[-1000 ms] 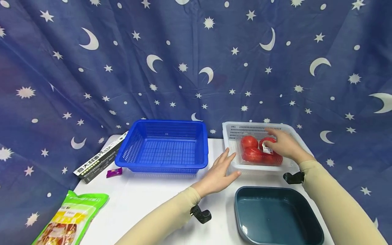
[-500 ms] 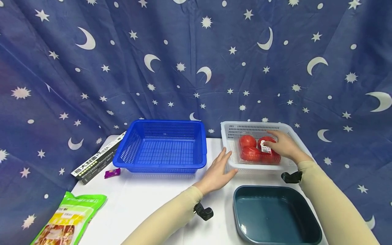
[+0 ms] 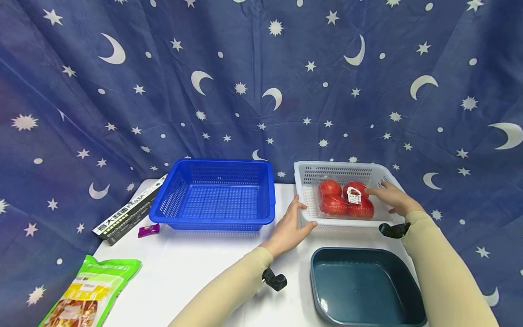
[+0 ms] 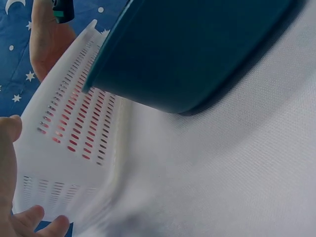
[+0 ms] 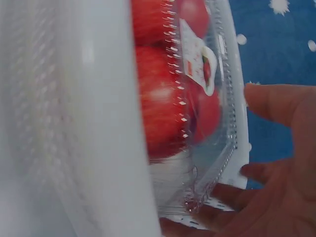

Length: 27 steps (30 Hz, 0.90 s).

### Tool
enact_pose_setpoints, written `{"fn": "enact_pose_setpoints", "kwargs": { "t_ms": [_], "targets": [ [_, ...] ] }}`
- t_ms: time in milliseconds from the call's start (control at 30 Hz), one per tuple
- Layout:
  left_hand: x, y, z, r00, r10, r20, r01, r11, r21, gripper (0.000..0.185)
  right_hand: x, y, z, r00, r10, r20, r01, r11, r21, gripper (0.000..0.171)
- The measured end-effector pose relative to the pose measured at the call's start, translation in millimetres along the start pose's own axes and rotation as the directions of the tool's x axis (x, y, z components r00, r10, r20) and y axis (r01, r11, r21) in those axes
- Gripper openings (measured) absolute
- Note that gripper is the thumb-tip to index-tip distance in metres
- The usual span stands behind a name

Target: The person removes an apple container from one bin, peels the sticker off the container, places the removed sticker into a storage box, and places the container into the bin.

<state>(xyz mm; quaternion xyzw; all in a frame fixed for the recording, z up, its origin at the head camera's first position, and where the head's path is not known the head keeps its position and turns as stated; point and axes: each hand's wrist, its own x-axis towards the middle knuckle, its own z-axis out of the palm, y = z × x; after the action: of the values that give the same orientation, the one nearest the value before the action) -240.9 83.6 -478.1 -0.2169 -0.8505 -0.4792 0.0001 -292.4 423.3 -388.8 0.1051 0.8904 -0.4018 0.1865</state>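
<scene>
A clear plastic box of tomatoes (image 3: 334, 205) with a white label lies inside the white perforated basket (image 3: 343, 223). Over the right part of that basket is my right hand (image 3: 394, 199), its fingers spread beside the box. In the right wrist view the fingers of the right hand (image 5: 281, 182) reach close to the end of the tomato box (image 5: 160, 98), with nothing in their grasp. My left hand (image 3: 288, 230) is at the basket's front left corner, thumb and fingers apart. The left wrist view has its fingertips right by the basket wall (image 4: 64, 158).
A blue basket (image 3: 212, 226) stands left of centre, and a dark teal tub (image 3: 363, 290) in front of the white basket. At the left lie a black-and-white pasta box (image 3: 130, 211), a small purple packet (image 3: 149, 230) and a green-topped food bag (image 3: 87, 290). A starry curtain hangs behind.
My right hand has drawn back to the right off the tomato box, uncovering its label. My left hand stays at the white basket's corner, its fingers now closer together.
</scene>
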Motion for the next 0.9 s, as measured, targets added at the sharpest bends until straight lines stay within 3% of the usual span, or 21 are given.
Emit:
{"fn": "enact_pose_setpoints", "kwargs": {
  "t_ms": [133, 300, 500, 700, 900],
  "targets": [
    [1.2, -4.9, 4.7, 0.999, -0.021, -0.031, 0.020, 0.999, -0.051, 0.059, 0, 5, -4, 0.992, 0.112, 0.064, -0.119, 0.984, 0.132, 0.098],
    [2.3, -7.4, 10.5, 0.998, -0.021, -0.052, 0.012, 0.987, -0.159, 0.057, 3, 12, -8, 0.978, 0.195, 0.079, -0.207, 0.958, 0.199, 0.098],
    [3.2, -8.7, 15.4, 0.999, -0.028, -0.040, 0.017, 0.964, -0.266, 0.055, 3, 19, -10, 0.976, 0.198, 0.093, -0.213, 0.959, 0.189, 0.095],
    [1.4, -7.8, 15.5, 0.999, -0.030, -0.039, 0.018, 0.962, -0.272, 0.090, 6, 22, -9, 0.977, 0.190, 0.099, -0.203, 0.966, 0.157, 0.096],
    [1.4, -8.2, 13.8, 0.998, -0.029, -0.052, 0.013, 0.959, -0.283, 0.090, 9, 23, -9, 0.977, 0.182, 0.113, -0.208, 0.935, 0.289, 0.099]
  ]
}}
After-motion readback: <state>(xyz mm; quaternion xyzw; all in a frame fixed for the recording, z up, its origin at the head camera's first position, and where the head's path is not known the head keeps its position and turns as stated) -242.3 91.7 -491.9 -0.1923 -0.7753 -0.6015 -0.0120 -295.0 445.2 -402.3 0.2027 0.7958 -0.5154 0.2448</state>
